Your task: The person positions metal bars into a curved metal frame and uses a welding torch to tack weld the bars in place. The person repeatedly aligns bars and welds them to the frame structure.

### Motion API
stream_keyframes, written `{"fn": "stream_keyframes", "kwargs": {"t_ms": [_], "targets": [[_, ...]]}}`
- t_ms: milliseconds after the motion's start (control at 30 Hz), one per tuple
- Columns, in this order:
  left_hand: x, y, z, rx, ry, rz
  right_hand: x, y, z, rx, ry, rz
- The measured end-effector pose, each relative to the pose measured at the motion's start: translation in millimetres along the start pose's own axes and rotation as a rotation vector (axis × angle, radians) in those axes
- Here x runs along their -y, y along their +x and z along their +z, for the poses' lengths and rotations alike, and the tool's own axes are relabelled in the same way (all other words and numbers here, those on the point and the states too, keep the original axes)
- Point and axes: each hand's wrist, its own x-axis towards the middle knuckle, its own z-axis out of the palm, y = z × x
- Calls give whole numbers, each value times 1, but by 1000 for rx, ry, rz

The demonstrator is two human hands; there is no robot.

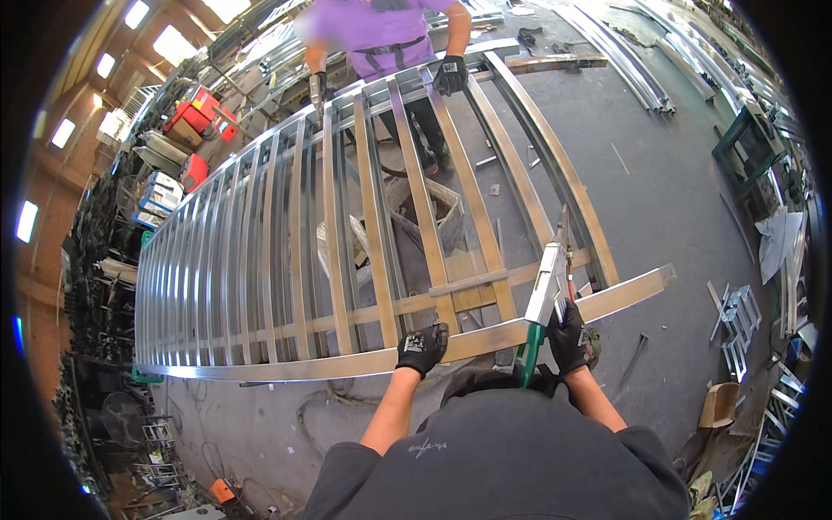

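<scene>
A long wall frame of metal studs (332,243) lies raised in front of me, its near track (338,367) running across in front of my body. My left hand (423,348), in a black glove, is closed over the top edge of that track. My right hand (568,338), also gloved, is closed round a power tool (549,282) with a silver body, green lower part and narrow pointed front end. The tool's front end points away from me, by the end of a stud near the frame's right end. My right fingers are partly hidden behind the tool.
Across the frame a co-worker in a purple shirt (381,39) rests one gloved hand (451,76) on the far track and holds a tool (317,94) in the other. Below the studs stands a pale bin (425,212). Metal profiles (615,56) lie at the far right.
</scene>
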Motion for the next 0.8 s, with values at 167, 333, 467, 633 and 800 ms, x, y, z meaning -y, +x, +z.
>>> {"fn": "stream_keyframes", "kwargs": {"t_ms": [167, 333, 467, 633, 800], "targets": [[-7, 0, -5, -53, -15, 37, 2, -3, -5, -9, -80, -69], [-5, -2, -4, -24, 2, 13, 15, -3, -7, 2, -96, -108], [-6, 1, -7, -17, 15, 46, 9, -3, -6, 17, -56, -73], [-3, -2, -3, -47, -2, 54, 6, -2, -4, 29, -26, -53], [-1, 2, 0, -18, 21, 45, -14, -5, -4, 56, -34, -9]]}}
